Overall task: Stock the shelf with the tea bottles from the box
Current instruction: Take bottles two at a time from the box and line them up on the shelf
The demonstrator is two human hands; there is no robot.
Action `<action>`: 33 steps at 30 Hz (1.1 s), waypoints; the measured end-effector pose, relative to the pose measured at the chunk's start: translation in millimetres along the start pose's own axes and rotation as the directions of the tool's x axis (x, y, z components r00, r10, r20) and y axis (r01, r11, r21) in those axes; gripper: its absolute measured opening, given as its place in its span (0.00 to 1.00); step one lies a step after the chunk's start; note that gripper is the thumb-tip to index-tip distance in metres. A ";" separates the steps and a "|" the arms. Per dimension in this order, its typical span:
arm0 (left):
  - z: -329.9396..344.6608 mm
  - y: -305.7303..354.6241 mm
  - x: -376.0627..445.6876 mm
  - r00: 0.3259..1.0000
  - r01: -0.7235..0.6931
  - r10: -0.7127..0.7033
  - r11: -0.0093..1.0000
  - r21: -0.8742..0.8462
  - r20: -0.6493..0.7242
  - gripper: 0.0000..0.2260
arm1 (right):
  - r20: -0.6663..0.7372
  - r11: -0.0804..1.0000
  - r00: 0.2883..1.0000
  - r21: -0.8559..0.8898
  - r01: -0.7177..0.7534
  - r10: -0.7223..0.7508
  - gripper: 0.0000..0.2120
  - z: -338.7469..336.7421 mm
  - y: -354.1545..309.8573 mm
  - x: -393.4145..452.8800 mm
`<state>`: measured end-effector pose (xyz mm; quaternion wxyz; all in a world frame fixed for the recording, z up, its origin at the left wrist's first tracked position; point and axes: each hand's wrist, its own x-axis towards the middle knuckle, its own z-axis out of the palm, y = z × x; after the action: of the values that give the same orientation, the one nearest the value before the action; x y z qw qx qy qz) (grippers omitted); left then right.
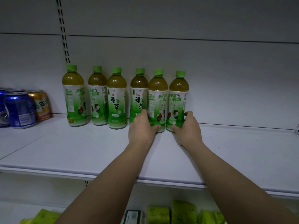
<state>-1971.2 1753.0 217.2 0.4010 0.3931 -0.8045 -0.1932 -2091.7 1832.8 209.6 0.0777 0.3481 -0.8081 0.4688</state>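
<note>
Several green tea bottles with green caps stand upright in a row at the back of the white shelf (80,151). My left hand (142,126) is wrapped around the base of the second bottle from the right (157,92). My right hand (186,125) grips the base of the rightmost bottle (178,92). Both of those bottles rest on the shelf, close together. The other bottles, such as the leftmost one (75,94), stand free to the left. The box is out of view.
Blue cans (19,109) and an orange can (41,104) stand at the shelf's left end. The shelf stretches bare to the right of the bottles. Green packets (182,212) lie on the lower shelf beneath my arms.
</note>
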 end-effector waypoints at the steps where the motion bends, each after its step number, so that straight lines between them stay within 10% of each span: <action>1: 0.2 0.4 -0.3 1.000 0.000 0.000 1.000 0.009 0.001 0.21 | -0.002 1.000 1.000 -0.014 0.008 -0.008 0.23 -0.5 -0.3 -0.9; 16: -71.5 29.4 -61.7 0.948 -0.042 -0.042 0.966 0.254 0.315 0.24 | 0.344 0.978 0.936 -0.208 -0.003 0.076 0.16 -105.4 -34.8 -68.4; 24: -120.2 47.3 -153.9 0.952 -0.074 0.041 0.993 0.097 0.302 0.19 | 0.436 0.969 0.900 -0.220 0.110 -0.004 0.13 -167.8 -45.4 -152.4; 33: -98.9 -5.6 -293.0 0.837 0.176 -0.165 0.984 0.029 0.521 0.12 | 0.583 0.992 0.806 -0.113 -0.048 0.105 0.13 -131.5 17.5 -272.5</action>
<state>-1781.5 1980.7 128.9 0.1529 0.3921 -0.8428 -0.3354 -1926.1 2078.6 146.3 -0.1789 0.4393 -0.8266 0.3030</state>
